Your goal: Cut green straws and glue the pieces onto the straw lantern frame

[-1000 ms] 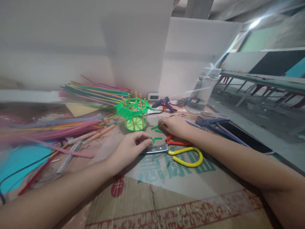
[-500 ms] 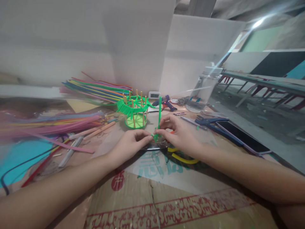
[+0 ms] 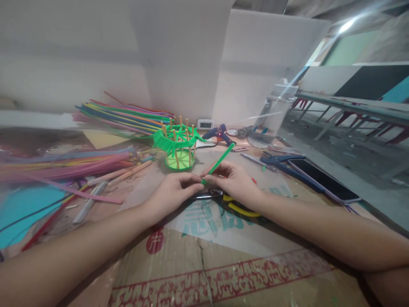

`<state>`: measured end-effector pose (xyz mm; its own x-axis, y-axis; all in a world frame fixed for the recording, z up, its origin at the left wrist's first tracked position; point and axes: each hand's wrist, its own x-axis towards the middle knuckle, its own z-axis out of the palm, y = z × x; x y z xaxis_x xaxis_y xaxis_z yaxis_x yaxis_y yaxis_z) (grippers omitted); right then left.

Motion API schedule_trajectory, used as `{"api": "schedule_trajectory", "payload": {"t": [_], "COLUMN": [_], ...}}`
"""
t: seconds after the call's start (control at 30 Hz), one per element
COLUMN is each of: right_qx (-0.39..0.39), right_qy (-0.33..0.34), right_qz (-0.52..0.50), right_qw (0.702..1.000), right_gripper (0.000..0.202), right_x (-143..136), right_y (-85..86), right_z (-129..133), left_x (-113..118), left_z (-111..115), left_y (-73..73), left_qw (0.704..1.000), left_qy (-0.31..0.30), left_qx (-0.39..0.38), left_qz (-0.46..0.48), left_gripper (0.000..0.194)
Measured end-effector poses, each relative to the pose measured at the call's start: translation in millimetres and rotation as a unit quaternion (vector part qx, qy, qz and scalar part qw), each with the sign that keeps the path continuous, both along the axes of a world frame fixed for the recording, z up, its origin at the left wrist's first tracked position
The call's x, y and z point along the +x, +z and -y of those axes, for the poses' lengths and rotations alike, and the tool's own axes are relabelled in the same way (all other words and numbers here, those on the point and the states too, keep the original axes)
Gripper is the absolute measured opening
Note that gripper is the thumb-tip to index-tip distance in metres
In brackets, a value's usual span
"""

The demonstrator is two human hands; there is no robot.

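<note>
A green pipe cleaner [image 3: 223, 157] slants up to the right from between the fingers of my right hand [image 3: 234, 181], which pinches it low down. My left hand [image 3: 175, 189] is closed at the fingertips around the strip's lower end, and the fingertips of both hands nearly meet there. Just behind my hands stands a small round structure [image 3: 180, 160] with a light green base, upright wooden sticks and green pipe cleaner woven round its upper part. Under my fingers lie scissors [image 3: 236, 209] with yellow handles, their blades partly hidden.
Bundles of coloured pipe cleaners [image 3: 124, 117] lie at the left. Behind are a small digital clock [image 3: 205, 124], a glue gun [image 3: 220, 134] and a clear container [image 3: 271, 121]. Blue-handled pliers [image 3: 290, 170] and a phone [image 3: 324, 180] rest at the right.
The green pipe cleaner has tipped from upright to slanting right. My right hand has moved slightly left, closer to my left fingertips. The view has shifted a little.
</note>
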<state>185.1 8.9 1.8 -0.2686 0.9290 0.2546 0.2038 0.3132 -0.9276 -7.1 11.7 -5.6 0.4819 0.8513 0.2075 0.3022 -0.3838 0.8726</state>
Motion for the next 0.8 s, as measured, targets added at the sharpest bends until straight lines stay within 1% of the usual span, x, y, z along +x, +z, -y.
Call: {"api": "schedule_trajectory", "payload": {"t": [0.27,0.4,0.5,0.63,0.7,0.8], "right_qx": [0.027,0.020,0.004,-0.054,-0.068,-0.067], "right_qy": [-0.018,-0.043,-0.039,0.009,0.014,0.017], "right_qz": [0.109,0.145,0.139,0.093,0.094,0.101], "right_qw": [0.993,0.988,0.990,0.994,0.993,0.992], "right_gripper": [0.021,0.022,0.024,0.025,0.025,0.026], "right_x": [-1.3,-1.6,-1.2,0.0,0.6,1.2], "right_y": [4.7,4.0,1.2,-2.5,-3.5,-3.5], "right_z": [2.1,2.1,0.3,-3.0,-4.0,-4.2], "left_x": [-0.4,-1.1,-1.1,-1.2,-1.4,-2.1], "left_z": [0.4,-0.4,-0.7,-0.8,-0.1,1.9], "left_y": [1.6,-0.6,-3.0,-5.7,-5.8,-4.7], "left_qw": [1.000,1.000,0.999,0.998,0.998,0.998], "left_qy": [0.010,0.018,0.027,0.024,0.023,0.023], "left_qx": [0.011,0.010,0.015,0.006,0.008,0.018], "left_qz": [0.000,0.006,0.026,0.059,0.058,0.047], "left_gripper": [0.013,0.011,0.010,0.030,0.030,0.029]}}
